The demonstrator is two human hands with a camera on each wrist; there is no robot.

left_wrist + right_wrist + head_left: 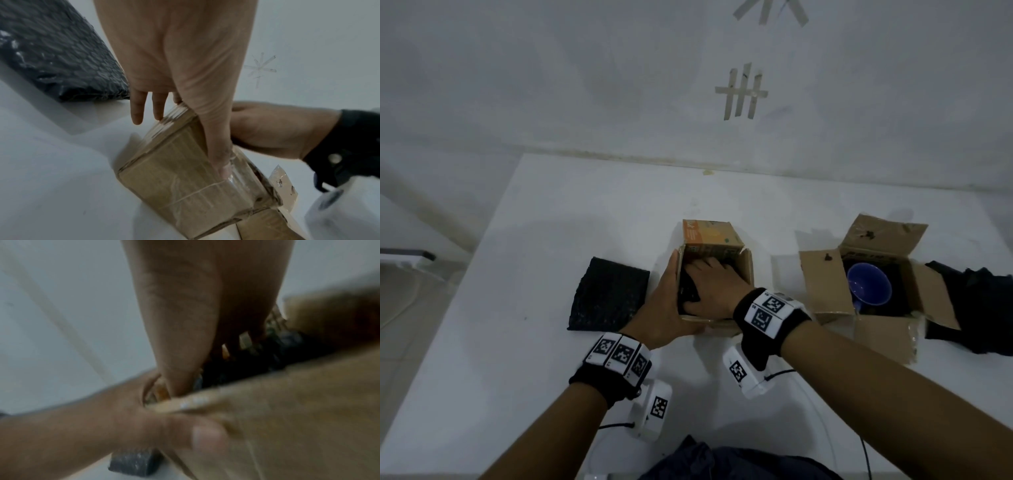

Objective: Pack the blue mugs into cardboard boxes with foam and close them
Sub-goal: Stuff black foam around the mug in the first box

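A small cardboard box (746, 270) with an orange printed flap (710, 236) raised at the back stands mid-table. My right hand (710, 286) reaches inside it, fingers spread flat on black foam (686, 291); whatever lies under the foam is hidden. My left hand (671, 301) lies straight-fingered against the box's left wall, with the thumb (218, 154) along the taped near side (185, 186). To the right, a second box (822, 284) stands with its flaps open and a blue mug (869, 284) inside on dark foam.
One loose black foam sheet (609, 294) lies flat left of the centre box. More black foam (972, 308) sits at the far right beside the open box. The white table (551, 222) ends at the left, and the wall is close behind. Dark cloth (722, 462) lies at the near edge.
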